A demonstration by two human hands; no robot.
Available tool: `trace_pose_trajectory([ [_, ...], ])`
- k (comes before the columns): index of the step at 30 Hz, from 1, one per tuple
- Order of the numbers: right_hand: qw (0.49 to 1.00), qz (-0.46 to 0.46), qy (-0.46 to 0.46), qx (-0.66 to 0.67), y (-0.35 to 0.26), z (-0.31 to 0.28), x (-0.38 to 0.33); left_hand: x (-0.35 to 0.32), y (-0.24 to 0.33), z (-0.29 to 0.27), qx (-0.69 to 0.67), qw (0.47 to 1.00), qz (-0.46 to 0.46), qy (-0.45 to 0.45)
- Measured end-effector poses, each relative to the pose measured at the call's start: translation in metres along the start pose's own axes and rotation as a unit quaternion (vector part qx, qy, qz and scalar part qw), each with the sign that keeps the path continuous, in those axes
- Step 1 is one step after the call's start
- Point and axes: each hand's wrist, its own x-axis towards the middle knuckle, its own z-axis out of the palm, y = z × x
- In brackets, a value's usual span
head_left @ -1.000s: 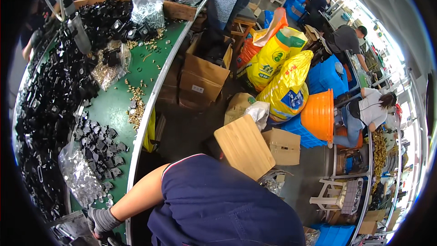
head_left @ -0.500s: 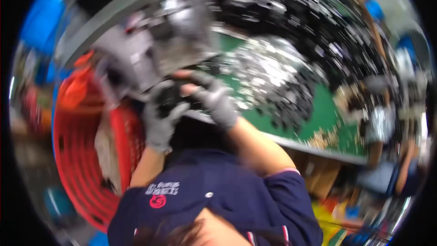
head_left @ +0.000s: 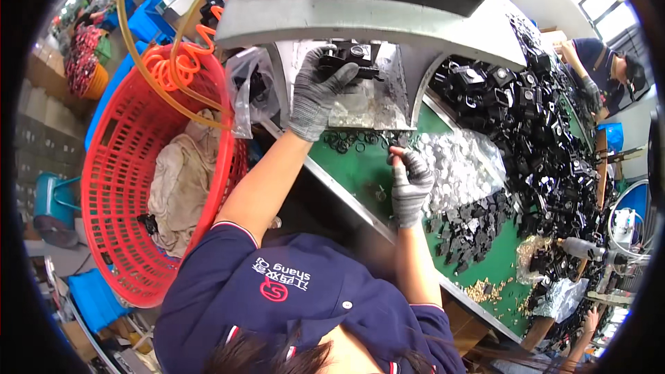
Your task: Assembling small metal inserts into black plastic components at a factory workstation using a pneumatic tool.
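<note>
Since 0.5 s ago the view has steadied and both hands have parted: they were together at a black part, now left is raised, right is low. Grey press (head_left: 360,17) spans the top, over the green counter (head_left: 346,170). Red basket (head_left: 149,166) stands left of the person, cloth (head_left: 176,183) inside, orange hose (head_left: 181,69) coiled above it. Heap of black housings (head_left: 533,118) covers the counter to the right; clear bag of pale bits (head_left: 460,170) lies just beside the right hand. Left hand (head_left: 315,93), grey-gloved, fingers curled on a black part (head_left: 350,59) seated on the press bed. Right hand (head_left: 410,183), gloved, fingertips pinched near the black rings (head_left: 350,142) on the counter; what it grips is too small to tell.
</note>
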Motion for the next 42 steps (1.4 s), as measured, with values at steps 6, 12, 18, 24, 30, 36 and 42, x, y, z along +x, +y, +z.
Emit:
trace_pose_trajectory([
  [6,0.998,0.061,-0.007,0.024,0.001,-0.001,-0.004,0.009,0.005,0.009,0.003,1.0,-0.012,0.01],
  [12,0.998,0.057,-0.034,0.016,0.001,-0.001,-0.004,0.009,0.001,0.004,0.013,1.0,-0.011,0.006],
  [18,0.997,0.069,-0.025,0.023,-0.003,0.001,-0.003,0.011,0.002,0.005,0.012,1.0,-0.003,0.004],
  [24,0.997,0.059,-0.037,0.018,-0.004,0.001,-0.004,0.011,0.002,0.004,0.024,1.0,-0.011,-0.006],
  [30,0.997,0.044,-0.056,0.0,-0.004,0.001,-0.006,0.008,0.003,0.002,0.019,1.0,-0.01,-0.003],
  [36,0.998,0.032,-0.058,-0.006,0.0,0.001,-0.006,0.007,0.007,-0.001,-0.012,0.999,-0.038,0.001],
  [42,0.962,0.167,0.032,0.212,-0.032,-0.021,0.021,-0.049,0.019,0.026,0.055,0.995,-0.071,-0.042],
])
